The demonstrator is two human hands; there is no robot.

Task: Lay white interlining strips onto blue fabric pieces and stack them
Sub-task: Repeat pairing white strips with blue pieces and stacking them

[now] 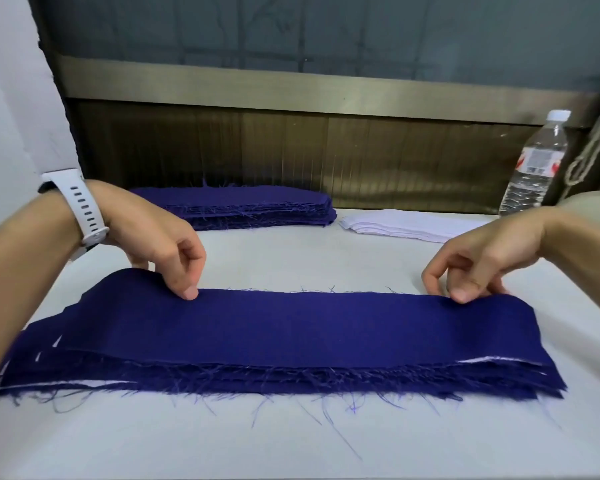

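Observation:
A long blue fabric piece [291,327] lies on top of a near stack of blue pieces [257,379] with frayed edges; slivers of white interlining show between layers at both ends. My left hand [160,247] pinches the top piece's far edge near its left end. My right hand [478,265] pinches the same far edge near the right end. Farther back sits a second stack of blue fabric pieces [253,207], and to its right a pile of white interlining strips [406,226].
A clear plastic water bottle [534,164] stands at the back right on the white table [291,445]. A brown panelled wall with a metal ledge [291,95] runs behind the table. Loose blue threads trail toward the table's front edge.

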